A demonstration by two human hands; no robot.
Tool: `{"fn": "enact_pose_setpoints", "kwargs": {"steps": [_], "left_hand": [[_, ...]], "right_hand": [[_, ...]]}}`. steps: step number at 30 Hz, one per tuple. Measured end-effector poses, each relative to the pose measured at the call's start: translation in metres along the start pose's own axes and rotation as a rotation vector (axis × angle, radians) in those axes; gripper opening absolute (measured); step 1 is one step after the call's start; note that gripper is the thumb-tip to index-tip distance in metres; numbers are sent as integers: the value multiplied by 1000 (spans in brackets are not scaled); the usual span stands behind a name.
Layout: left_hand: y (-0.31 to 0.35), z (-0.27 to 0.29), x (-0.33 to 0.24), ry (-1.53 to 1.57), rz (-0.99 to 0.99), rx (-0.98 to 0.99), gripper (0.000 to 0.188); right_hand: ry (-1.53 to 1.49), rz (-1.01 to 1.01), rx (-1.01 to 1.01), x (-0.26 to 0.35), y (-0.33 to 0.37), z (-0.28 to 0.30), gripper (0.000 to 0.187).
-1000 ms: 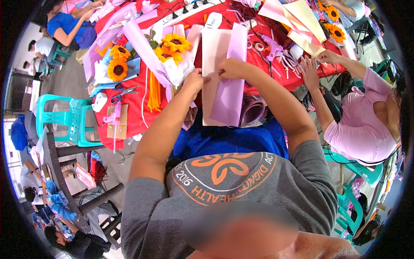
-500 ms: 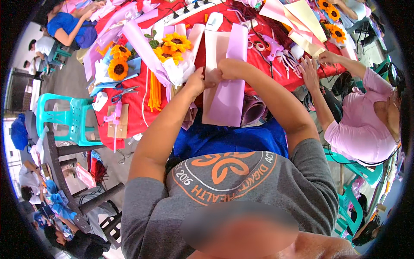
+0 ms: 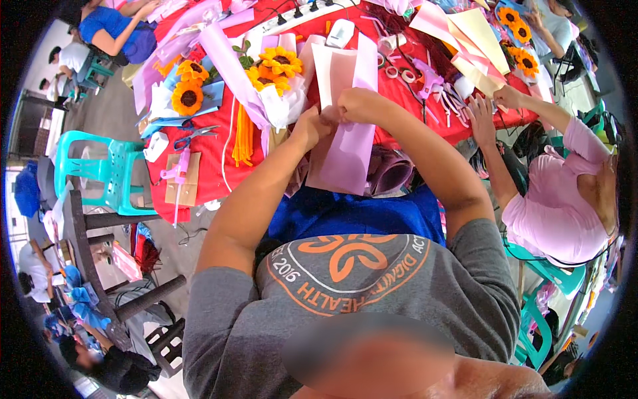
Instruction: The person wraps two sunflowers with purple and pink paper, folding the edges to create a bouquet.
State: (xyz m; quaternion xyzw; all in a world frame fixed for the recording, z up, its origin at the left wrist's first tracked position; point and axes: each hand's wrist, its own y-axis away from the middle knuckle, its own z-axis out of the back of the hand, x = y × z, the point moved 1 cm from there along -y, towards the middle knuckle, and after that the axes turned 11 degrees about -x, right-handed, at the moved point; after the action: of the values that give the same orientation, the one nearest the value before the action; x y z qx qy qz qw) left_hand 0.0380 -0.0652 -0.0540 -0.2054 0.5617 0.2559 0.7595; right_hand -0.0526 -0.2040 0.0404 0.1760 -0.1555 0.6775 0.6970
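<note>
Two-handed fold at risk of slipping or creasing

The long pink-and-lilac folded wrapping sheet [image 3: 350,156] lies at the near edge of the red-covered bench [image 3: 212,176], in the middle; its near end reaches out above the shiny blue cloth [image 3: 352,216]. The grip of the left hand [image 3: 311,128] looks clamped on the sheet's left side; the grip of the right hand [image 3: 359,105] looks clamped on the lilac layer, just beside the left; the fingertips are partly hidden, so how firmly they pinch cannot be told.

The likeliest trouble, I judge, is the layers sliding out of line; both grips sit close together, leaving the far and near ends unheld. A hard pinch could leave a crease in what looks like thin, smooth material; a pull from one side only could skew the fold.

The yellow sunflower bouquet in lilac wrapping [image 3: 276,63] stands just left of the sheet; a wide swing of the left forearm could crush its paper or bend a petal. The loosely rolled mauve sheet [image 3: 391,174] is near, on the right; the overhanging end could snag on it. Farther left, the pink glue gun [image 3: 177,171] rests on brown cardboard [image 3: 191,188]; if hot, it could mark any paper dragged against it.
</note>
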Motion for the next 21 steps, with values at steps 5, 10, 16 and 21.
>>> {"fn": "enact_pose_setpoints", "kwargs": {"steps": [5, 10, 16, 21], "left_hand": [[0, 7, 10, 115, 162, 84, 38], [-3, 9, -11, -48, 301, -46, 35], [-2, 8, -11, 186, 547, -11, 25], [-2, 9, -16, 143, 539, 37, 23]], "right_hand": [[-112, 32, -2, -1, 8, 18, 9], [-320, 108, -128, -20, 22, 8, 10], [-273, 9, -103, -25, 11, -31, 14], [-134, 25, -139, -21, 6, -34, 15]]}}
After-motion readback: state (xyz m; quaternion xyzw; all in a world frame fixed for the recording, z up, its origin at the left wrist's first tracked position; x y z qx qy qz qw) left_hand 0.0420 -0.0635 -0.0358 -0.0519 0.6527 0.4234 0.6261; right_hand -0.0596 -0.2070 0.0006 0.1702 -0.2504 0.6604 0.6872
